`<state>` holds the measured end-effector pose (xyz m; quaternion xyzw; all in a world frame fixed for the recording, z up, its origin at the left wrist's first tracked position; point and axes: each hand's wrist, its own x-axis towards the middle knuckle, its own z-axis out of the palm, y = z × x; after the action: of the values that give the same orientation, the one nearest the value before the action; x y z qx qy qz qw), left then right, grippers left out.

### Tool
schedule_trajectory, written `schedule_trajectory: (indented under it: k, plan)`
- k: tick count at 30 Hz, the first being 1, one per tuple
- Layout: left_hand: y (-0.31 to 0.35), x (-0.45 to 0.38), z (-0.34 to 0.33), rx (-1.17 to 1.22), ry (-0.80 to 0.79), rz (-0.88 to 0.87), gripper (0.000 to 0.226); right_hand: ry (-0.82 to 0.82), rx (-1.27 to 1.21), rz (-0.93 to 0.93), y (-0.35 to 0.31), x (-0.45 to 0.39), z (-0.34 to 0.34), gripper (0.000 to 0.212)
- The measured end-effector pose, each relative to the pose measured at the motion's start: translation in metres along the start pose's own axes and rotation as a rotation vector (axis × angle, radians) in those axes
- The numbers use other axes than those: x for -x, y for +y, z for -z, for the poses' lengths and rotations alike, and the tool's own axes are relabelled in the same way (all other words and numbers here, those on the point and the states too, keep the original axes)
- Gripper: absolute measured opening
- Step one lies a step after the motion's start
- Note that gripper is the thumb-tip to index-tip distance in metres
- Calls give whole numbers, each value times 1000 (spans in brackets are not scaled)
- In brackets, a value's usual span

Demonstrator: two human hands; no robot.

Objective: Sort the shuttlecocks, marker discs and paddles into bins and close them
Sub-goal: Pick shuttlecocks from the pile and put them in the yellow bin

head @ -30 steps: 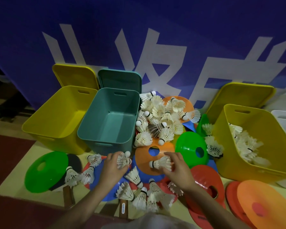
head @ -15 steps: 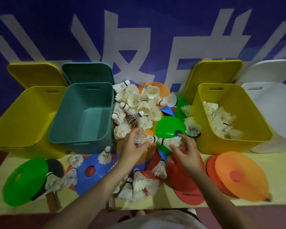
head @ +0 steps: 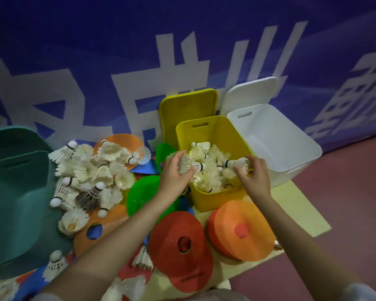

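Head view: both hands over the yellow bin (head: 206,204), each holding a shuttlecock.

Left hand (head: 175,173) has fingers curled round the feather skirt of one shuttlecock (head: 188,165), cork pointing right. Right hand (head: 253,171) pinches the skirt of a second shuttlecock (head: 236,162), cork pointing left. Both sit above the shuttlecocks already in the bin. Loose shuttlecock pile (head: 91,177) lies left, between the teal bin (head: 13,213) and the green disc (head: 142,196). Red disc (head: 180,244) and orange disc (head: 241,229) lie in front. White bin (head: 274,144) touches the yellow bin's right side; lids lean on the wall.
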<state>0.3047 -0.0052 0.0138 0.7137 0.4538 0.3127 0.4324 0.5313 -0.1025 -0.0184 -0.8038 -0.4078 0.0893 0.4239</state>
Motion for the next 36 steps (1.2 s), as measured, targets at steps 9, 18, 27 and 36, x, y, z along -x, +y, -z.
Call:
schedule_trajectory:
  k: [9,18,27,36]
  plan:
    - [2,-82,-68,-333,-125,4,59,-146,324,103,24,-17,-12,51]
    - [-43,-144,-101,-968,-465,174,48,-139,305,159,31,-19,-14,51]
    - [-17,-123,-92,-871,-180,-115,72,-369,445,145,33,-32,-13,54]
    - [-38,-37,-62,-491,94,118,58,-809,451,241,33,-79,-38,62]
